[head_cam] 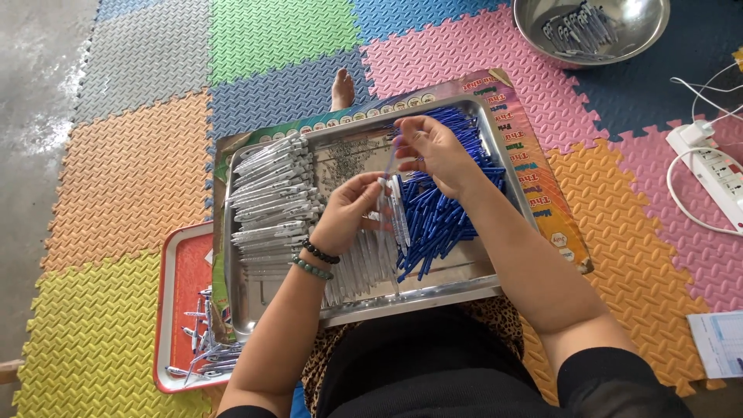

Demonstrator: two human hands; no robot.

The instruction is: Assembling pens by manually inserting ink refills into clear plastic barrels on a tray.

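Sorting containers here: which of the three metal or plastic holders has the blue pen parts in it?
The large rectangular steel tray on the lap; the round steel bowl and red plastic tray hold only pale parts.

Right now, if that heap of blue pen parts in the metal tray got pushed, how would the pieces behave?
The blue pen parts look like thin, stiff plastic tubes, so probably light and rigid. Lying loose and crisscrossed on the smooth metal tray, they would likely slide and roll apart rather than move together. The tray's raised rim should probably stop them.
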